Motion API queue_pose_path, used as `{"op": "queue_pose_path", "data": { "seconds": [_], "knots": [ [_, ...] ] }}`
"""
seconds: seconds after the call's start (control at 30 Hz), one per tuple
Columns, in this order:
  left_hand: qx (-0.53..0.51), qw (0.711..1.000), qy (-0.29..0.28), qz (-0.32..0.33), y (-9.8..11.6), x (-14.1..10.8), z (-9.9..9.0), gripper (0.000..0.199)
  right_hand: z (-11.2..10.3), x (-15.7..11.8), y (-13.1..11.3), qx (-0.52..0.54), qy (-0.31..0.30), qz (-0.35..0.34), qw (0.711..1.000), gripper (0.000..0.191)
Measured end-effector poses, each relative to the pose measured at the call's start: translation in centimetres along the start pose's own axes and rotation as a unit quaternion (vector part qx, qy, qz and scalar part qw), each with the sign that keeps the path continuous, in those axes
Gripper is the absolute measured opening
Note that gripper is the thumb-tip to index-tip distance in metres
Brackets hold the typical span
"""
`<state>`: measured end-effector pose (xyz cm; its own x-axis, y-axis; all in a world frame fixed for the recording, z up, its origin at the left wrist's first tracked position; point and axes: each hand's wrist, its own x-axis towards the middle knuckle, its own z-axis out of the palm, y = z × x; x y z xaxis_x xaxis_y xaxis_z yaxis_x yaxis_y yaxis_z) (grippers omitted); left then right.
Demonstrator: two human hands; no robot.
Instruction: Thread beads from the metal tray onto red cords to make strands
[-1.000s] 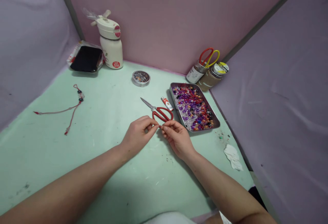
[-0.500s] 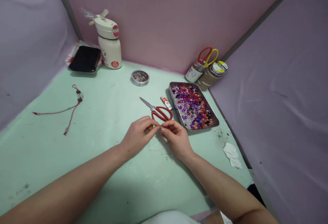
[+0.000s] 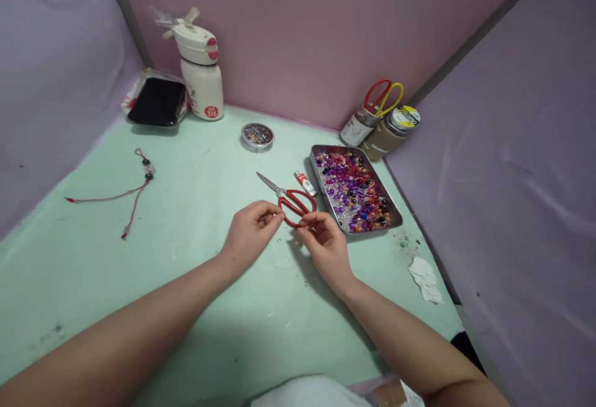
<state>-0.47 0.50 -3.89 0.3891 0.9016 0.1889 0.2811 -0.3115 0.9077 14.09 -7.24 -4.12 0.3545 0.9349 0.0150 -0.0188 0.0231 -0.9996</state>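
Note:
My left hand (image 3: 254,229) is closed in a pinch, thumb against forefinger; whatever lies between the tips is too small to make out. A short gap to its right, my right hand (image 3: 326,245) also pinches with thumb and forefinger, and I cannot see what it grips. Just beyond both hands lie scissors (image 3: 298,203) with red handles, blades pointing up and left. A tiny clear bead (image 3: 279,240) is on the table below the gap. Right of the scissors is a red and white lighter (image 3: 305,183), beside a metal tray (image 3: 318,174) of mixed beads.
A red beaded cord (image 3: 139,193) lies on the left. Behind are a round clear case (image 3: 257,137), a white bottle (image 3: 202,87) and a black tray (image 3: 157,103). Jars (image 3: 357,129) stand at back right, one holding red and yellow handles. Crumpled tissue (image 3: 424,280) lies near the right edge.
My hands have moved apart; earlier their fingertips met. The tiny clear bead now shows on the table between them. The whole view has shifted slightly.

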Motion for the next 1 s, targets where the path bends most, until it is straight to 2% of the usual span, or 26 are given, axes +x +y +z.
{"op": "queue_pose_path", "data": {
  "seconds": [0.1, 0.2, 0.3, 0.43, 0.53, 0.73, 1.0],
  "knots": [
    [-0.033, 0.998, 0.01, -0.061, -0.1, 0.1, 0.1, 0.013, -0.1, -0.2, -0.6, -0.139, -0.033, -0.097, 0.985, 0.009],
    [-0.045, 0.996, 0.008, -0.074, 0.0, 0.2, 0.1, 0.012, -0.2, -0.1, -0.6, -0.255, -0.106, -0.162, 0.947, 0.006],
    [-0.05, 0.996, 0.012, -0.079, 0.0, 0.2, 0.2, 0.012, -0.3, 0.2, -0.1, -0.324, -0.145, -0.181, 0.917, 0.012],
    [-0.048, 0.996, 0.013, -0.075, -0.2, 0.2, 0.2, 0.015, -0.2, 0.4, 0.4, -0.384, -0.158, -0.189, 0.89, 0.015],
    [-0.044, 0.996, 0.011, -0.072, -0.2, 0.2, 0.1, 0.016, -0.5, 0.4, 0.2, -0.391, -0.165, -0.184, 0.887, 0.016],
    [-0.04, 0.996, 0.005, -0.075, 0.1, 0.2, -0.1, 0.015, -1.6, 0.6, -0.3, -0.369, -0.18, -0.153, 0.899, 0.023],
    [-0.042, 0.997, 0.009, -0.068, -0.2, 0.2, 0.1, 0.016, -1.7, 0.7, 0.0, -0.396, -0.171, -0.179, 0.884, 0.016]
  ]
}}
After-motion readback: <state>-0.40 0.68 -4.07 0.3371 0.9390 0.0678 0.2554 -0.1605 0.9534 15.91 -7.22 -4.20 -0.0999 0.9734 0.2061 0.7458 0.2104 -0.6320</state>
